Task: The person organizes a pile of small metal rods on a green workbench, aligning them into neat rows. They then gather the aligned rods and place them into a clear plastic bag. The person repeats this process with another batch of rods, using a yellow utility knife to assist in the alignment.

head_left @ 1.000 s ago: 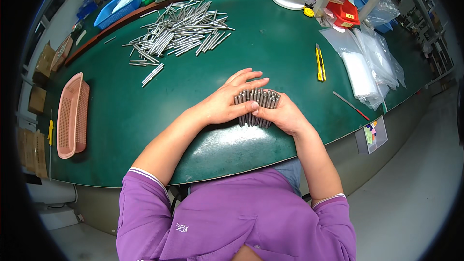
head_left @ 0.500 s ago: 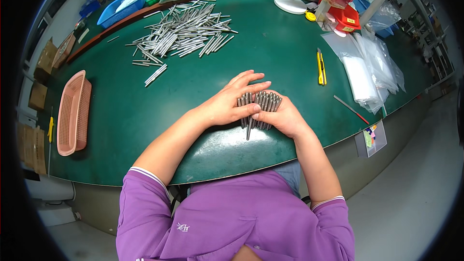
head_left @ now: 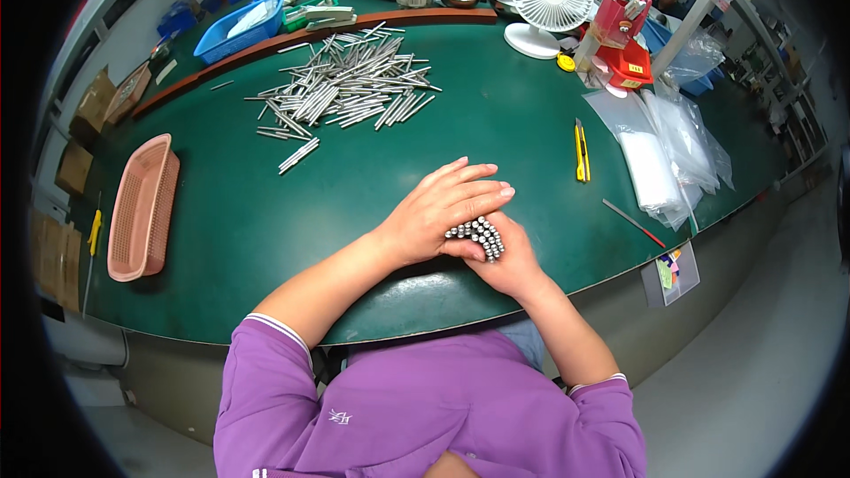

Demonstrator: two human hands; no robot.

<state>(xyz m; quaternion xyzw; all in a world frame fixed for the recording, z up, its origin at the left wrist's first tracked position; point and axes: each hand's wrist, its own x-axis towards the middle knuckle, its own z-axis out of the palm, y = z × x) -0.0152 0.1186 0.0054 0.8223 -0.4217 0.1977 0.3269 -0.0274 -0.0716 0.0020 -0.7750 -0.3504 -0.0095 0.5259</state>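
Observation:
Upright between my hands is a bundle of metal rods (head_left: 485,235), their round ends facing up. My right hand (head_left: 513,264) is closed around its right side. My left hand (head_left: 434,219) clasps the left side, its long fingers stretched across the far side and a thumb lying against the near side. The lower parts of the rods are hidden by the hands. Farther off, slightly to the left, lies a loose heap of similar metal rods (head_left: 341,84). A few rods (head_left: 298,156) lie side by side just in front of that heap.
A pink basket (head_left: 146,208) stands at the left. On the right lie a yellow utility knife (head_left: 581,152), clear plastic bags (head_left: 651,164) and a thin red-tipped tool (head_left: 634,223). A white fan (head_left: 551,0) and red bin (head_left: 627,66) stand behind. A brown strip (head_left: 425,16) borders the far side.
The bundle has tipped from slanted, with rod sides showing, to upright with ends facing up. A rod that stuck out toward me no longer shows. The view has shifted slightly.

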